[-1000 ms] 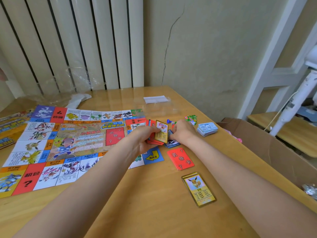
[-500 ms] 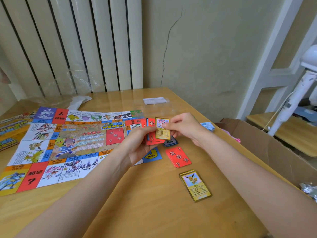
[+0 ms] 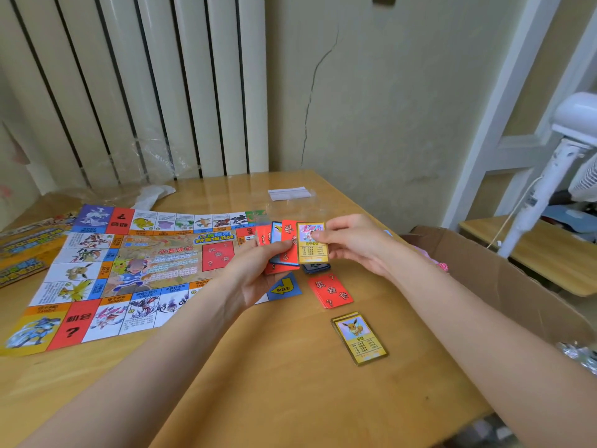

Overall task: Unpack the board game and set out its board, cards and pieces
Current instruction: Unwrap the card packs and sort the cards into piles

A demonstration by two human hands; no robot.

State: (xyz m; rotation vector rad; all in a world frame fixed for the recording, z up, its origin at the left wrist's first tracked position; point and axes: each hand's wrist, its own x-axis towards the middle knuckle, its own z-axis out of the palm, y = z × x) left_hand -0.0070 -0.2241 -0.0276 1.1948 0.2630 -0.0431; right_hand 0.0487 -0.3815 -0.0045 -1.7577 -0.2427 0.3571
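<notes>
Cards being sorted by type — board already laid out.
A fan of cards (image 3: 281, 245) is gripped in the left hand (image 3: 258, 276); a gold-bordered card (image 3: 312, 243) is pinched by the right hand (image 3: 358, 244). The board (image 3: 129, 273) lies flat beside two started piles — red pile (image 3: 330, 290), gold pile (image 3: 359, 337); pieces seem unplaced.

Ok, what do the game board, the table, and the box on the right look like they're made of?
Game board: probably thin glossy printed paper; it lies flat with faint fold creases and no visible thickness.
Table: wood or wood-look laminate with a shiny finish; grain shows and the far end reflects light.
Box: plain brown cardboard, matte, with raw-edged flaps.
</notes>
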